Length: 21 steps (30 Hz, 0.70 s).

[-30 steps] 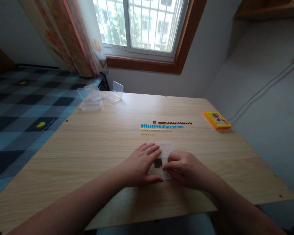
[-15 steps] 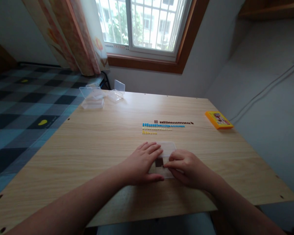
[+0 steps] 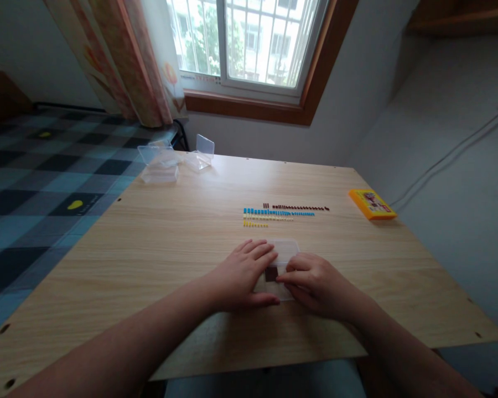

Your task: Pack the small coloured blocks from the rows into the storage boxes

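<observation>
A small clear plastic box [image 3: 288,294] stands in front of me with its lid [image 3: 286,250] folded back. Inside lies a dark brown square building plate [image 3: 271,273]. My left hand [image 3: 249,271] spans the box's left side, fingers stretched over the lid and thumb along the near side. At the plate's right edge, my right hand [image 3: 313,282] has thumb and forefinger pinched together; whatever sits between the tips is too small to make out. Beyond the box run rows of tiny bricks: brown [image 3: 301,208], blue [image 3: 276,212], cream [image 3: 269,218] and yellow [image 3: 255,224].
Open clear boxes [image 3: 160,174] stand at the table's far left corner. An orange-yellow box [image 3: 372,204] lies near the right edge. The wooden table [image 3: 182,221] borders a bed with a checked cover [image 3: 62,188], and a window [image 3: 261,44] is behind.
The whole view shifts slightly. My right fingertips remain at the brown plate's edge, where a tiny light speck seen earlier no longer shows. My left hand keeps its place.
</observation>
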Each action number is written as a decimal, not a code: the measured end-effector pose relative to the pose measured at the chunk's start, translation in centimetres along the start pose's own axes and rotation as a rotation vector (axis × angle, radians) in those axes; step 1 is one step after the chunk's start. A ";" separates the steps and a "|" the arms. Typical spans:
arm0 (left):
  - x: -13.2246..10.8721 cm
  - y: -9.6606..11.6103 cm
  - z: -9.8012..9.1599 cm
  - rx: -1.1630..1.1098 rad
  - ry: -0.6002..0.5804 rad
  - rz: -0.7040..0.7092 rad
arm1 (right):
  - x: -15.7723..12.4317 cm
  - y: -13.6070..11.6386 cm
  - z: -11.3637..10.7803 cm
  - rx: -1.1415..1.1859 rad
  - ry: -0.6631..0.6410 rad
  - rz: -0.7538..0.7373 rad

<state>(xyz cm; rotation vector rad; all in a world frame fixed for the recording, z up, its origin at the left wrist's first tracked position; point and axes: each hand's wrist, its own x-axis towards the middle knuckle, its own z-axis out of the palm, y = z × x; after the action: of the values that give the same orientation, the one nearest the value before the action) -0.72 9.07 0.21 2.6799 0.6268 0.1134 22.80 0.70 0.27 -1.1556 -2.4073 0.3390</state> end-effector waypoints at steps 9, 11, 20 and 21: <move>0.1 -0.1 0.1 0.016 -0.009 -0.009 | -0.1 0.5 -0.7 0.020 0.019 0.040; 0.1 -0.1 0.1 0.019 -0.007 -0.008 | -0.1 0.6 -0.7 0.017 0.076 0.039; -0.2 -0.1 0.1 0.025 0.015 -0.005 | 2.2 3.4 -3.2 -0.182 0.310 0.087; -0.2 -0.1 0.0 0.023 0.006 -0.010 | 2.9 4.3 -3.6 -0.212 0.315 0.112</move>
<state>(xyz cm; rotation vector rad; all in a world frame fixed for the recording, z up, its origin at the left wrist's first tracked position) -0.90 9.02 0.16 2.6992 0.6474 0.1119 25.90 5.77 2.53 -1.3282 -2.1444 -0.0645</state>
